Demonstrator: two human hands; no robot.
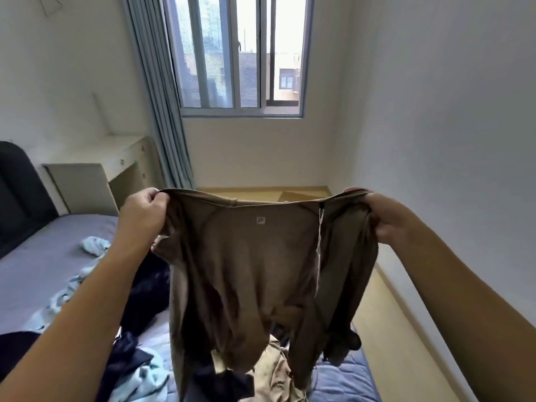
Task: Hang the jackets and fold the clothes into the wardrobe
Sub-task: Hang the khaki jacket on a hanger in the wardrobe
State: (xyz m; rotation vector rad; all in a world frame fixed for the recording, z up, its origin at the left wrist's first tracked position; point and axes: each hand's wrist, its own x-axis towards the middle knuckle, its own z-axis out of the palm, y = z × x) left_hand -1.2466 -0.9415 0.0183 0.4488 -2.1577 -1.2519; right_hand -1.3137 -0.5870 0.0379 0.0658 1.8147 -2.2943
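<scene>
Bed [43, 256] — strewn with pale-blue, dark, perhaps beige clothes [139, 372].

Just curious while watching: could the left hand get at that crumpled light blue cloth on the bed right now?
Probably not as things stand: the left hand is shut on the brown garment, held up together with the right hand. The light blue cloth lies uncovered, below it.

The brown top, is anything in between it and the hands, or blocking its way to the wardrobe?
Nothing sits between them: the left hand and right hand each already pinch the brown top at its upper corners, holding it up above the clothes on the bed. The wardrobe is out of view, so that path cannot be judged.
</scene>
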